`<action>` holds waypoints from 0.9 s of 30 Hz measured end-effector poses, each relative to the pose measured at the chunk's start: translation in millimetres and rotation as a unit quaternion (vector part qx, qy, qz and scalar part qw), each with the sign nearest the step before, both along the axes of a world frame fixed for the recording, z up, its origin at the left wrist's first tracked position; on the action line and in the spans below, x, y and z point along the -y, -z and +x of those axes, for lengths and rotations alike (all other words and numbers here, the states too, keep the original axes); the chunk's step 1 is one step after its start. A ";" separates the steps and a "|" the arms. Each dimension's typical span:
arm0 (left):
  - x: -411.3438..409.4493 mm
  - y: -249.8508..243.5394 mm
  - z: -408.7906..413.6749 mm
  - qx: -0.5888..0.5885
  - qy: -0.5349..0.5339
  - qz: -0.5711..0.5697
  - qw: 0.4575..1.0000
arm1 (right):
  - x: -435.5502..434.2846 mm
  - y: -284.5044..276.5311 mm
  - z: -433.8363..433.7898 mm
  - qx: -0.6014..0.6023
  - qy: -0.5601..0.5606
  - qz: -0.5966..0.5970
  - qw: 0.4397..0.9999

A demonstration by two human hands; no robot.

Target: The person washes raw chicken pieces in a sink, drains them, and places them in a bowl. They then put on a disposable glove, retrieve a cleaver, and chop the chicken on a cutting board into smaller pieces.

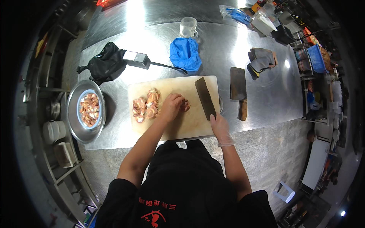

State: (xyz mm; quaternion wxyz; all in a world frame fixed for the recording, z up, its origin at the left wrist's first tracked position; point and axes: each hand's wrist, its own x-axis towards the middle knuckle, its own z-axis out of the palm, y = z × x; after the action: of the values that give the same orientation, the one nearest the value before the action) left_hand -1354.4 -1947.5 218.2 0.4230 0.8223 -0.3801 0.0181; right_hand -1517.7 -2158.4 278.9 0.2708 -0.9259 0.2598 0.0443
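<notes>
On a pale plastic cutting board, my left hand presses curled fingers against a piece of raw meat, partly hiding it. My right hand, in a clear disposable glove, grips a dark-bladed cleaver. The blade is held over the board's right side, apart from the meat. To the left of my left hand lie two rows of raw meat pieces, apparently poultry gizzards. More pieces fill a blue-rimmed plastic strainer inside a steel basin at the far left.
A second cleaver with a wooden handle lies right of the board on the steel table. Grey gloves lie beyond it. Behind the board are a blue plastic cover, a clear mug and a black bag with a strapped device.
</notes>
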 end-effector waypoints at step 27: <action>15.3 -1.5 -40.0 -0.010 -0.147 0.027 0.989 | -52.1 -20.5 0.0 0.039 -0.018 0.071 0.997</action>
State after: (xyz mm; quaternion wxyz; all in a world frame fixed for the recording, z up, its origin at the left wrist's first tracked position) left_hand -1394.4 -1962.8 219.8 0.3974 0.8804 -0.2513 0.0620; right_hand -1517.7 -2106.3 299.4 0.3444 -0.9099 0.2290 0.0315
